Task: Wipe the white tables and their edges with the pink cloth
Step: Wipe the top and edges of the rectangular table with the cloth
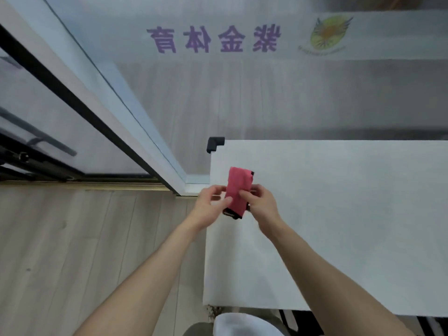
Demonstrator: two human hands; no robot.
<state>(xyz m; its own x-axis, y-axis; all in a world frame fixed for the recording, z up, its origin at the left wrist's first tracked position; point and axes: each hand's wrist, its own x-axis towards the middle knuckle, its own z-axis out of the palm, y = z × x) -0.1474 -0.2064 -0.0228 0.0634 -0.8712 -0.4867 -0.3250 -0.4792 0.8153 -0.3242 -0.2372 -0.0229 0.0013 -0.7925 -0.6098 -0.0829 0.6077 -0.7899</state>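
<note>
Running off the frame's right side, one white table (339, 214) shows only partly. One folded pink cloth (238, 187) hangs above its left edge, the left hand (211, 209) and right hand (260, 203) each pinching a side in a narrow grip. Mirrored purple writing (213, 39), 紫金体育, and one blurred logo (327, 33) mark the glass wall (218, 93).

a sports centre, it seems: frosted glass wall (242, 93) with purple lettering (213, 39) (and a logo (328, 33)), wood floor (72, 238), white table (339, 214).
</note>
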